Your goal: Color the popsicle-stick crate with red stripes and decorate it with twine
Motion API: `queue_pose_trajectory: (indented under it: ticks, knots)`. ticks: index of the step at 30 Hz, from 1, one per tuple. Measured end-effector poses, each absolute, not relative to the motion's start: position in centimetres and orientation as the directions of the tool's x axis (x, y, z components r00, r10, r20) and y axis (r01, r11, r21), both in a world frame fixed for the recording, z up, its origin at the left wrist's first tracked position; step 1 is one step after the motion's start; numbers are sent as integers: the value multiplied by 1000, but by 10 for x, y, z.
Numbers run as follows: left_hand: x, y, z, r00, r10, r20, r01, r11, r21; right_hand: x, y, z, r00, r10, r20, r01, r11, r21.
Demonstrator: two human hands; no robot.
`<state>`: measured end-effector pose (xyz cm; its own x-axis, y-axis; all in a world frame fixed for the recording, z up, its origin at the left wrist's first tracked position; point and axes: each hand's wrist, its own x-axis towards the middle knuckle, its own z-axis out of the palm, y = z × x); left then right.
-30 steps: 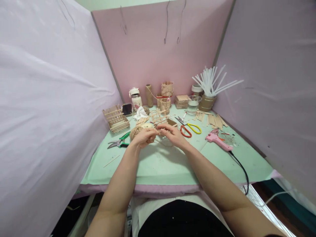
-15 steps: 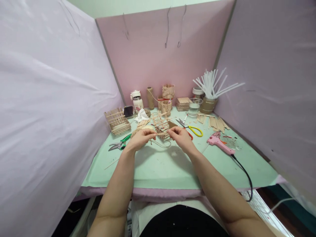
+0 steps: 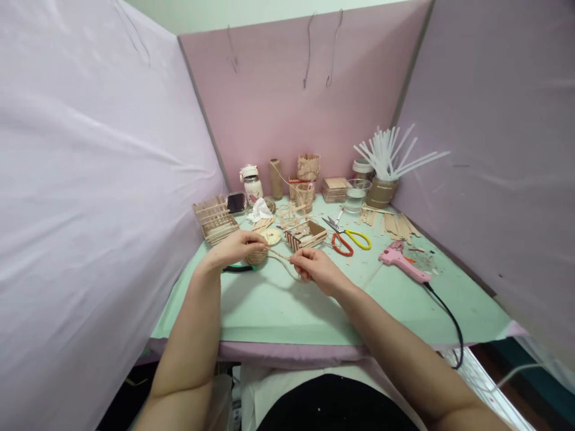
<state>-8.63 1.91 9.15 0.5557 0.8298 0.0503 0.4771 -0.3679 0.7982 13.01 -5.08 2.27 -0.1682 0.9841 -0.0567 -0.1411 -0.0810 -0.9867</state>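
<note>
A length of tan twine (image 3: 279,254) runs between my two hands above the green tabletop. My left hand (image 3: 240,246) pinches one part of it, over a ball of twine (image 3: 256,257). The fingers of my right hand (image 3: 317,268) are closed on the twine a little lower and to the right. A loose loop of cord hangs between them. Just beyond my right hand sits a small box of wooden sticks (image 3: 306,234), with a pale round disc (image 3: 271,236) to its left.
Scissors with red and yellow handles (image 3: 345,236) and a pink glue gun (image 3: 404,263) lie to the right. Behind stand a water cup (image 3: 356,197), a bottle (image 3: 251,187) and a holder of white sticks (image 3: 381,193). A stick basket (image 3: 215,220) is at the left.
My left hand has moved left, now covering part of the green-handled cutters. My right hand has moved left and down, uncovering the small stick box and the red scissor handle.
</note>
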Motion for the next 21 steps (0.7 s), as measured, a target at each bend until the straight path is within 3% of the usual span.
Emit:
queue_pose_trajectory:
  ticks: [4,8,12,21]
  knots:
    - [-71,42,90,567,812,138,460,-451,765,137,-48,21,88,984,154,79,147,-986]
    - [-49,73,78,576,760,301,443,-600,667,145,-39,20,206,954,220,194,180,-964]
    - [-35,99,66,651,669,360,487,-731,477,146,-25,17,258,926,276,326,186,-927]
    - [-22,119,48,714,604,355,499,-794,347,142,-15,6,227,890,396,638,172,-750]
